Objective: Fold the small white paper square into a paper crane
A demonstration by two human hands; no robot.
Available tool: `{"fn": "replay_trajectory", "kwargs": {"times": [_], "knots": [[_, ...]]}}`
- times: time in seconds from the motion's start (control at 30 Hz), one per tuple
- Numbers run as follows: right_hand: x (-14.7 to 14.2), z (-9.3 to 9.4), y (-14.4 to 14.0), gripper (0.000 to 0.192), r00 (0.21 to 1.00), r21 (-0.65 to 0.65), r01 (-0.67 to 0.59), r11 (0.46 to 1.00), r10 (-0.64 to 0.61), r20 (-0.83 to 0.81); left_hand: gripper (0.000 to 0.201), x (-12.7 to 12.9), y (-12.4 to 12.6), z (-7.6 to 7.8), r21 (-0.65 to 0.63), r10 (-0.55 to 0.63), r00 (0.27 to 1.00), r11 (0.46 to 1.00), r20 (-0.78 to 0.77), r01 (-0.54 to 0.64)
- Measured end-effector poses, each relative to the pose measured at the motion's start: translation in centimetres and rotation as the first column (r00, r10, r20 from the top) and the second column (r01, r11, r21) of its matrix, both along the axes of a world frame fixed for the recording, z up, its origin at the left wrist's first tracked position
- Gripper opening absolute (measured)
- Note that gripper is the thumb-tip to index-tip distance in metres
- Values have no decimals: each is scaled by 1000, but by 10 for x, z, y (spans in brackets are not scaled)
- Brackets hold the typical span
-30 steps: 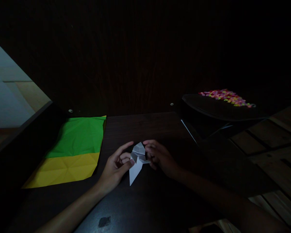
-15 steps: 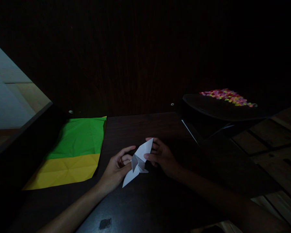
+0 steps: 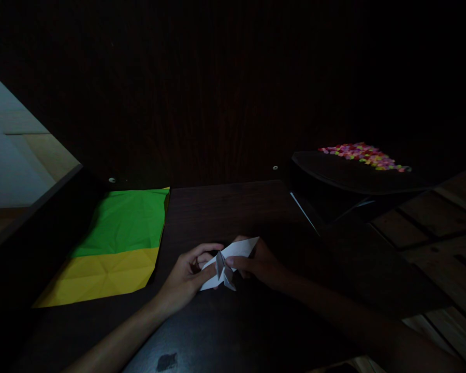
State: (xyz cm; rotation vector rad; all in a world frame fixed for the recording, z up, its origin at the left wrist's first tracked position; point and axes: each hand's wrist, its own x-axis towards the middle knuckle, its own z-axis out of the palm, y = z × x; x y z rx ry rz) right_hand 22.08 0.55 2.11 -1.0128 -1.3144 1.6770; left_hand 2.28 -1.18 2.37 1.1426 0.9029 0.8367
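Note:
A folded white paper figure (image 3: 238,248), origami with pointed wing-like ends and smaller flaps in the middle, is held between both hands just above the dark table. My left hand (image 3: 190,269) grips its left end, the thumb lying over the paper. On the other side, my right hand (image 3: 256,261) pinches the right wing, thumb in front and fingers behind. Parts of the right fingers are hidden by the paper and by shadow.
Creased green paper (image 3: 128,220) and yellow paper (image 3: 108,272) lie on the left of the table (image 3: 217,207). At the right, a dark rounded shelf (image 3: 334,173) bears a heap of small colourful pieces (image 3: 367,155). A dark upright panel (image 3: 198,103) stands behind.
The paper figure has turned clockwise and now lies closer to level, its right tip lower and farther right. Both hands keep their hold, the right one slightly lower.

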Motion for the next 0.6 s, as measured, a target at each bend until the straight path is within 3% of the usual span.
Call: {"fn": "replay_trajectory", "kwargs": {"times": [0.33,0.6], "knots": [[-1,4,0,22,999,-42,-49,998,49,11,51,1,0,-2,-49,-3,1000,999,30,5],[-1,3,0,25,999,-48,-34,998,35,8,40,2,-1,-1,-93,-21,998,995,58,26]]}}
